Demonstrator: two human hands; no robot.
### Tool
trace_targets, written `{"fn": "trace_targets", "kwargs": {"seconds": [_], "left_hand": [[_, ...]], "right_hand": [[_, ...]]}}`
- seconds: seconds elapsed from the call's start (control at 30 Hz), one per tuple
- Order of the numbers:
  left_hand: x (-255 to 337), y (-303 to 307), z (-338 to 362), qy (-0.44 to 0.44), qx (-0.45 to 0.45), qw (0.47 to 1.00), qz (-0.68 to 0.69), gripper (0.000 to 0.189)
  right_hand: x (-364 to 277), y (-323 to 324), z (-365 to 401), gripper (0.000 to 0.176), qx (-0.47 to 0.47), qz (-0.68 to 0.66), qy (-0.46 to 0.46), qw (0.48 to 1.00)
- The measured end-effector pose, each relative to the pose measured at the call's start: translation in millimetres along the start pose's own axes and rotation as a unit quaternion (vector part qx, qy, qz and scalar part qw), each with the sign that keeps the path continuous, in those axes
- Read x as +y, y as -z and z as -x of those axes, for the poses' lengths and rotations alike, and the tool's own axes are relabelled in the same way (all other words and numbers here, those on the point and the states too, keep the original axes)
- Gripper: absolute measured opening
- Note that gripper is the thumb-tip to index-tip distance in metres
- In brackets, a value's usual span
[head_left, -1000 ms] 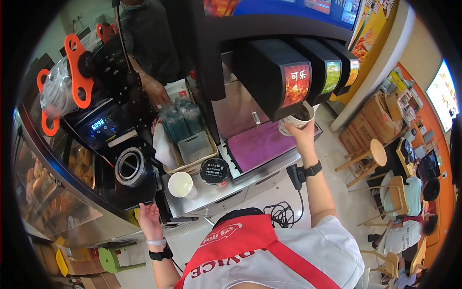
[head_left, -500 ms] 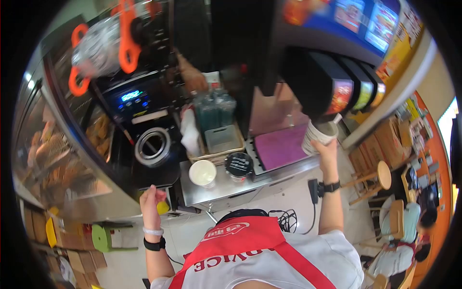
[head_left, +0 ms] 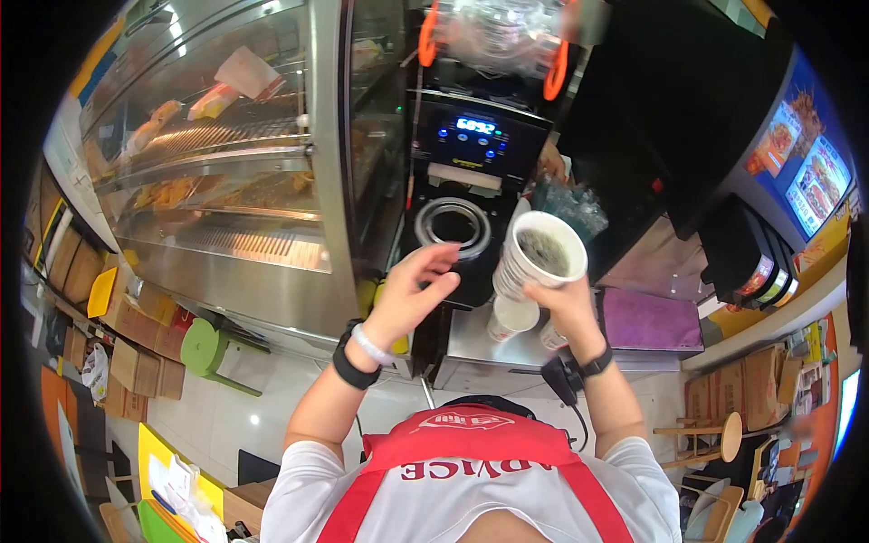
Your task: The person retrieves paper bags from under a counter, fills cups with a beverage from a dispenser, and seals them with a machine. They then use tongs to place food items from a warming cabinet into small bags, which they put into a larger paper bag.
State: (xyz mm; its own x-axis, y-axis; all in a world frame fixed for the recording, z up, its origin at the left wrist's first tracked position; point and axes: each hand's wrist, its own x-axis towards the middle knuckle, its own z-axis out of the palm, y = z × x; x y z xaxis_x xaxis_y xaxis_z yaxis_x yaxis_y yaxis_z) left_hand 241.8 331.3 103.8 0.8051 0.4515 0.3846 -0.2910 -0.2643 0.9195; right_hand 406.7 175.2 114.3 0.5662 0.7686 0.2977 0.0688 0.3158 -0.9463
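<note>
Holding filled cup [head_left: 543,253], right hand [head_left: 566,312] grip closed round it; left hand [head_left: 412,294] grip open beside. Tilt risks spill onto sealer ring [head_left: 453,223].

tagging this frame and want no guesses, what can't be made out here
Head view:
- Counter cup: top partly hidden by the held cup in the right hand.
- Item beside it: mostly behind that hand.
- Dispenser labels: too small, at the edge.
- Co-worker's hand: mostly behind the sealing machine.

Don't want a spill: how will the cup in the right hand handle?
Probably heavy for its size: the paper cup holds dark drink. Apt to slosh if tilted, having no lid. Its wall may buckle if the right hand squeezes.
</note>
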Motion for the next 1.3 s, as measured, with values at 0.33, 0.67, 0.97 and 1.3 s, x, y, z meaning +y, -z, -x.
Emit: {"fn": "trace_targets", "kwargs": {"seconds": [0.33, 0.67, 0.97, 1.3], "left_hand": [[-47.9, 28.5, -52.3, -0.036, -0.003, 0.999, 0.027, 0.07], [-84.0, 37.0, -59.4, -0.065, 0.032, 0.969, -0.237, 0.057], [-91.9, 26.4, -1.0, 0.025, 0.196, 0.944, -0.265, 0.062], [-93.3, 1.6, 43.6, 0.28, 0.11, 0.921, 0.248, 0.029]], "right_hand": [[48.1, -76.2, -89.4, 0.071, 0.04, 0.091, 0.123, 0.987], [90.9, -32.7, -113.5, 0.063, -0.068, 0.387, 0.088, 0.915], [47.5, -31.2, -95.6, 0.059, -0.141, 0.467, 0.091, 0.868], [-119.9, 16.2, -148.5, 0.011, 0.194, 0.201, 0.375, 0.884]]}}
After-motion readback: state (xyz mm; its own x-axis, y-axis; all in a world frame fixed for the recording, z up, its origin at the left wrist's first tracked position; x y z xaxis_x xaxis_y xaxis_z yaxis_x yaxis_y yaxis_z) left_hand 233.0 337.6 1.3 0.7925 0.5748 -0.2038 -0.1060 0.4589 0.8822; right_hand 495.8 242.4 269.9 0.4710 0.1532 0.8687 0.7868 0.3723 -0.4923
